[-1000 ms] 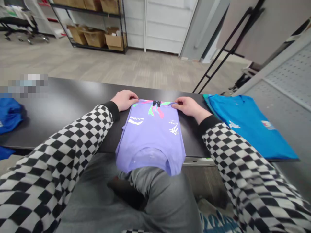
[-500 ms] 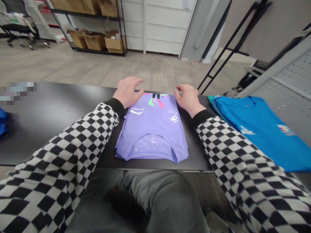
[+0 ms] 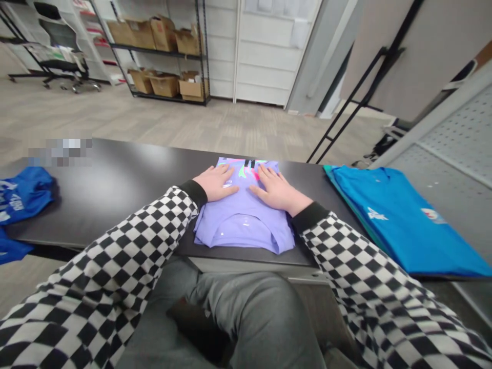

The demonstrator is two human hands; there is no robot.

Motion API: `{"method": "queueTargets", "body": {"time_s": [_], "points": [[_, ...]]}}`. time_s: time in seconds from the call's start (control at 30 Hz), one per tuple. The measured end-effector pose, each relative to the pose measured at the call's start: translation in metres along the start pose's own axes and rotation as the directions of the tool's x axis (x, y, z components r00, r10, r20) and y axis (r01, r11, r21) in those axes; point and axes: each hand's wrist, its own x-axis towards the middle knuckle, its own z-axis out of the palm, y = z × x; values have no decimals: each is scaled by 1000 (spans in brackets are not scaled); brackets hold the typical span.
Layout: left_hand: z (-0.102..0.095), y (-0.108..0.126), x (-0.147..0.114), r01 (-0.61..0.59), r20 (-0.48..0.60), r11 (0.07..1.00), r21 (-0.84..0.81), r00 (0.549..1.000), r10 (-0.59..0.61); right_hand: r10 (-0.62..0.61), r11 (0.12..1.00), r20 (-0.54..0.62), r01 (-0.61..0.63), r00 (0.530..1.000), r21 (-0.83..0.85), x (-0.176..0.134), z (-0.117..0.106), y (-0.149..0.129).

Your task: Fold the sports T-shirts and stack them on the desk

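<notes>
Purple shirt (image 3: 246,204), folded into a small, neat block and lying flat on the black table (image 3: 126,179), with the neck hole just beside the near edge and the bright pink and green print up by the far edge. Looks nearly finished: sides already tucked in, front facing up. Maybe only a bit of smoothing left. Cannot tell how tidy underneath.

Left hand (image 3: 217,182) open, fingers a little spread, resting flat on the shirt; right hand (image 3: 277,189) much the same, on the other half. Thumbs pointing toward each other but not touching, with nothing gripped.

Toward the right end of the table, a folded blue shirt (image 3: 403,225), with a teal layer (image 3: 328,172) peeking out underneath. Seems all folded there. Near the left end, a crumpled blue cloth (image 3: 33,195), partly hanging over the near edge. Seems not folded, so perhaps more to do. By the far edge on that side, a blocky blur, too fuzzy to name.

Past the far edge, a grey striped floor (image 3: 172,123), a black shelf (image 3: 161,50) with brown boxes (image 3: 164,85), a white cabinet (image 3: 265,69), and a wheeled chair (image 3: 61,38) off to the left. To the right, a black stand (image 3: 392,54) with a big pale board (image 3: 434,56), and close by the right end, a grey panel (image 3: 457,154) full of little holes.
</notes>
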Motion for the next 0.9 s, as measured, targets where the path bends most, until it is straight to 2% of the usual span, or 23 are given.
{"method": "queueTargets", "body": {"time_s": [0.07, 0.13, 0.23, 0.3, 0.33, 0.43, 0.53, 0.67, 0.77, 0.87, 0.9], "points": [[-3, -4, 0, 7, -22, 1000, -1, 1000, -7, 30, 1000, 13, -30, 999, -5, -1, -1, 5], [-5, -8, 8, 4, -97, 1000, -3, 995, -4, 44, 999, 45, -43, 998, -11, -1, -2, 8], [-10, -17, 28, -1, -208, 1000, -16, 978, -2, 33, 999, -35, -33, 999, -2, 7, -5, 10], [-11, -22, 42, -1, -183, 1000, -24, 983, -3, 41, 999, -121, -42, 992, -8, 17, -8, 12], [-12, -23, 48, 6, -142, 1000, -19, 990, -8, 57, 998, -127, -60, 990, -16, 24, -9, 14], [-11, -25, 58, 49, -16, 998, 26, 999, -48, 148, 988, 0, -148, 989, -35, 44, -9, 24], [-9, -24, 60, 105, 20, 994, 41, 994, -105, 230, 973, 86, -227, 969, -48, 56, -6, 38], [-7, -23, 57, 127, 11, 991, 33, 992, -127, 287, 957, 88, -280, 954, -77, 57, -5, 50], [-6, -22, 52, 121, -48, 992, 34, 992, -120, 333, 941, 77, -326, 940, -89, 50, -7, 53], [-8, -21, 43, 52, -155, 998, 46, 987, -44, 355, 933, 37, -351, 934, -75, 38, -10, 56], [-9, -20, 40, 7, -159, 999, 46, 987, 0, 345, 937, 7, -344, 939, -62, 33, -11, 57]]}}
